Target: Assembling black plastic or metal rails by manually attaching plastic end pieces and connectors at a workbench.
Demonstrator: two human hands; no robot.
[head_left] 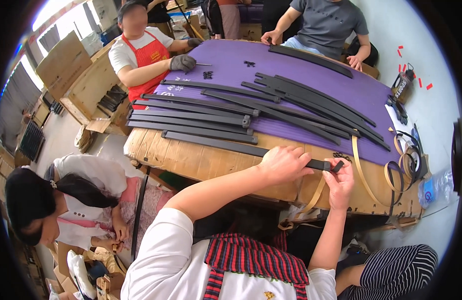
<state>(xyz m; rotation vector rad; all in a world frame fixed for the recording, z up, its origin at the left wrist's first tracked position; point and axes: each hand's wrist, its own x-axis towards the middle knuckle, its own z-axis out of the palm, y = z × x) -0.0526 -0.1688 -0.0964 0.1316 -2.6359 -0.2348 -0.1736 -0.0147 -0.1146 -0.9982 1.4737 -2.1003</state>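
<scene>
A long flat black bar (216, 144) lies across the near edge of the cardboard-topped table. My left hand (285, 161) grips it near its right end, fingers over the top. At that end my right hand (340, 183) pinches a small black piece (337, 166) between thumb and fingers; it touches the bar's tip, and whether it is joined to the bar I cannot tell. Just beyond my right hand is a small pile of black parts (342, 156). Several more black bars (191, 120) with end pieces lie beyond on the purple mat (221, 55).
Tan strapping (358, 165) and black strapping loop at the right, beside a clear plastic bag (436, 189) and a dark bottle (402, 85). Across the table, a person in a red apron (146, 50) and one in grey (328, 25) work. Another person (76, 195) sits at my left.
</scene>
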